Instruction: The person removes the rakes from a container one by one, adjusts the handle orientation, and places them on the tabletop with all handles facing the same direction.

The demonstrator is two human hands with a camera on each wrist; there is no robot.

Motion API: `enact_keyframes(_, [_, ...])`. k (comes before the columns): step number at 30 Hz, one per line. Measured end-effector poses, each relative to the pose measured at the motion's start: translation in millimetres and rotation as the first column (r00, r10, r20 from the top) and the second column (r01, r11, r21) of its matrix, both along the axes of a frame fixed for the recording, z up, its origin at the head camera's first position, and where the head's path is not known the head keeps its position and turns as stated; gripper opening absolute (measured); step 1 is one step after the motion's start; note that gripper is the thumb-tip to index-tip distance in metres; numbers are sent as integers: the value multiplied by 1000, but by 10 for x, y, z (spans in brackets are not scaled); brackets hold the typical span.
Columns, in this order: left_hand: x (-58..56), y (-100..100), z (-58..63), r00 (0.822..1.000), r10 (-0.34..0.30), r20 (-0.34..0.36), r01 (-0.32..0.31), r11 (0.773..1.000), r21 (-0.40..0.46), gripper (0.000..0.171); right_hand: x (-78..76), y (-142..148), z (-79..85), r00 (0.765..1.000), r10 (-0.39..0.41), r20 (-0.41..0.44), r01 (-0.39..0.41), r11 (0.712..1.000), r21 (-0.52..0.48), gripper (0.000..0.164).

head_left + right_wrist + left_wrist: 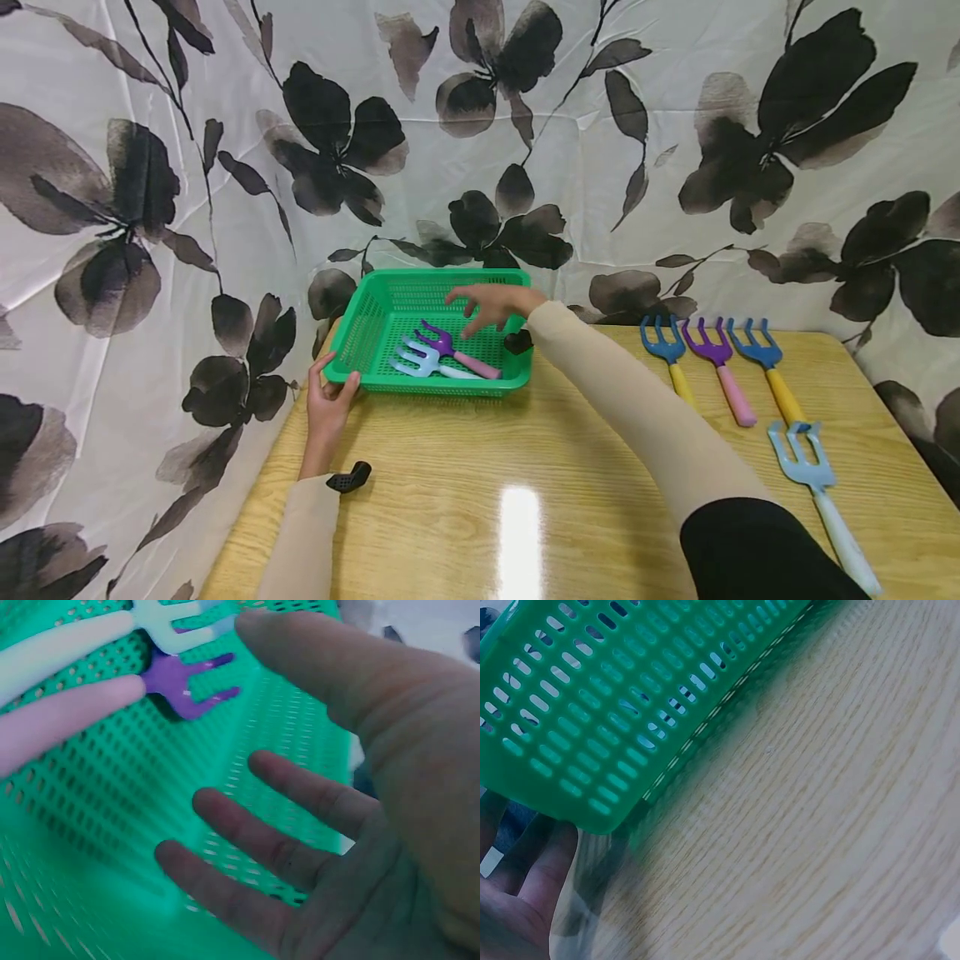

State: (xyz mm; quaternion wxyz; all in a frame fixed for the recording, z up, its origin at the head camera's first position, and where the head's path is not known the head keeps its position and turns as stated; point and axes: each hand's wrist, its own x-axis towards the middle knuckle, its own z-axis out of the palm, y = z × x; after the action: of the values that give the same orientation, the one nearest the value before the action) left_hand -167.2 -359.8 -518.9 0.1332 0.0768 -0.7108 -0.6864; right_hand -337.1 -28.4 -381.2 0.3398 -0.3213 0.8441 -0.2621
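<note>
Green plastic basket [420,387] sits at mid-frame in the head view, with a light blue fork [427,364] and a purple fork with a pink handle [474,364] lying inside. Reaching in from the lower right, the right hand [497,303] hovers above them, fingers spread, holding nothing. At left of centre, the left hand [330,408] touches the basket's near left corner, thumb and fingers apart; I cannot tell whether they pinch it. Three more forks [717,353] line the right side, above another pale fork [816,479].
</note>
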Motion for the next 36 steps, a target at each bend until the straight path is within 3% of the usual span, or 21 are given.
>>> enact_keyframes(8, [-28, 8, 23, 1000, -8, 8, 7, 1000, 20, 66, 44, -147, -233, 995, -87, 41, 80, 986, 148, 72])
enact_keyframes(17, [-34, 39, 12, 1000, 2, -23, -2, 1000, 0, 64, 35, -214, -421, 998, -53, 29, 44, 964, 262, 60])
enact_keyframes(19, [-23, 43, 32, 1000, -5, -25, 6, 1000, 14, 65, 45, -216, -449, 998, -58, 37, 46, 961, 274, 60])
enact_keyframes(26, [110, 133, 285, 1000, -26, -11, 26, 1000, -7, 66, 73, -234, -512, 995, -74, 62, 55, 965, 258, 57])
enact_keyframes(33, [113, 116, 231, 1000, -15, -16, 14, 1000, -27, 66, 78, -268, -614, 999, -37, 2, 35, 966, 255, 51])
enact_keyframes(36, [137, 128, 271, 1000, -16, -8, 16, 999, -28, 67, 78, -279, -639, 1000, -28, -9, 29, 965, 262, 46])
